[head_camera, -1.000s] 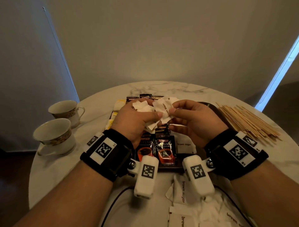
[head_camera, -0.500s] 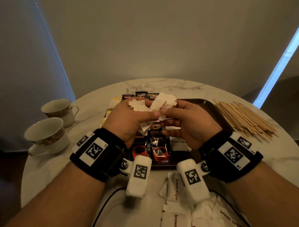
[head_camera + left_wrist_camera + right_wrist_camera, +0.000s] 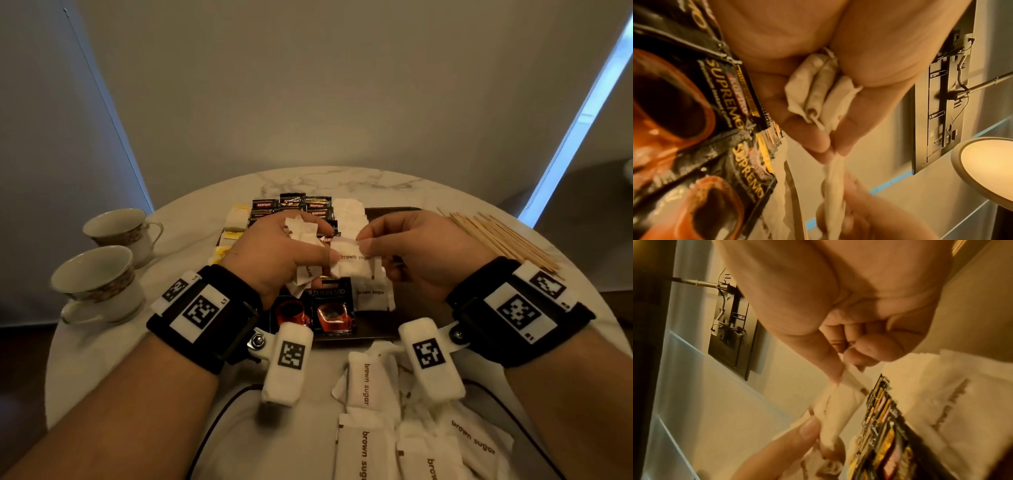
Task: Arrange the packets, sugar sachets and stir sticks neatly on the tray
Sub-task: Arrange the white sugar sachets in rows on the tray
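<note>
My left hand (image 3: 322, 253) grips a small bunch of white sugar sachets (image 3: 301, 229) in its palm, seen folded together in the left wrist view (image 3: 818, 92). My right hand (image 3: 363, 245) pinches one brown sugar sachet (image 3: 352, 262) by its top edge between thumb and forefinger (image 3: 830, 368), and my left thumb still touches its other end. Both hands hover over the dark tray (image 3: 394, 212). Black coffee packets (image 3: 298, 205), Supremo packets (image 3: 329, 308) and a row of white sachets (image 3: 349, 216) lie on it. The stir sticks (image 3: 496, 236) lie on the table to the tray's right.
Several loose brown sugar sachets (image 3: 366, 383) are piled on the marble table (image 3: 191, 240) near its front edge. Two teacups (image 3: 99, 281) stand at the left. Yellow packets (image 3: 236, 219) lie along the tray's left side. A black cable (image 3: 219, 411) runs under my wrists.
My right hand has drawn one sachet out of the left hand's bunch toward the right. The hands have moved slightly apart, and the sachet now shows its label.
</note>
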`<action>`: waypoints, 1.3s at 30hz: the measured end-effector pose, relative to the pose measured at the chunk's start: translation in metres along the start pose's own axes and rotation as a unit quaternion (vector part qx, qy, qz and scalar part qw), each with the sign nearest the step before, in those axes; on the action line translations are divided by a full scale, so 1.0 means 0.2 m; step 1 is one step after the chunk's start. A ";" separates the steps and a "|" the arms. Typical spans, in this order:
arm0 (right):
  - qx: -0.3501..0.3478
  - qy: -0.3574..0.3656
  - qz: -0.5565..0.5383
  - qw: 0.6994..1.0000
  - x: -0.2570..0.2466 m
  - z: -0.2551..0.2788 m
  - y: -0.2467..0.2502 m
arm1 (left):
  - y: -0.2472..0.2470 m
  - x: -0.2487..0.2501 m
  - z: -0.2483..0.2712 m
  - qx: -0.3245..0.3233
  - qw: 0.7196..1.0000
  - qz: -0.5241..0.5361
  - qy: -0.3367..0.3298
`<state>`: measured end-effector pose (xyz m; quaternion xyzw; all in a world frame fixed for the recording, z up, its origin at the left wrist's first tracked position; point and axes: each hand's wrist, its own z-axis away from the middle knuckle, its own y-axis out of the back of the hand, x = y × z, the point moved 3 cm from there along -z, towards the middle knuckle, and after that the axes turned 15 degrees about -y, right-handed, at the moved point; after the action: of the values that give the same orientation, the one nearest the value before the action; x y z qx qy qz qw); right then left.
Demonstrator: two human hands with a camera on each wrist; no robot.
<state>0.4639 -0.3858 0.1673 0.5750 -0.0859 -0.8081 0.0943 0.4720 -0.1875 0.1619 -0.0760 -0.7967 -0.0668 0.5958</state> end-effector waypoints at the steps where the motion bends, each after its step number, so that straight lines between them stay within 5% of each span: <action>1: 0.006 -0.018 0.011 1.000 0.02 0.01 0.02 | 0.00 0.00 0.00 -0.001 1.000 0.004 0.003; 7: 0.029 -0.138 0.061 0.988 0.16 0.04 0.06 | 0.02 0.00 -0.01 0.030 0.999 0.020 0.007; 12: 0.019 -0.171 0.086 0.981 0.18 0.05 0.06 | 0.03 0.01 -0.01 0.059 0.998 0.031 0.006; 21: 0.022 -0.159 0.072 0.984 0.17 0.05 0.04 | 0.04 0.01 -0.02 0.053 0.998 0.029 0.000; 28: 0.093 -0.052 0.000 0.994 0.11 0.07 0.05 | 0.01 0.00 -0.01 0.024 0.997 0.063 0.027; 34: -0.037 -0.146 0.014 0.988 0.09 0.08 -0.05 | -0.01 0.01 0.00 -0.012 0.995 0.089 0.040; 39: -0.042 -0.059 -0.031 0.997 0.00 0.06 -0.04 | -0.01 0.02 0.00 0.008 0.994 0.109 0.019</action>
<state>0.4513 -0.3782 0.1696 0.5241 -0.0388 -0.8462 0.0879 0.4706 -0.1894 0.1656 -0.1564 -0.7727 0.0041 0.6152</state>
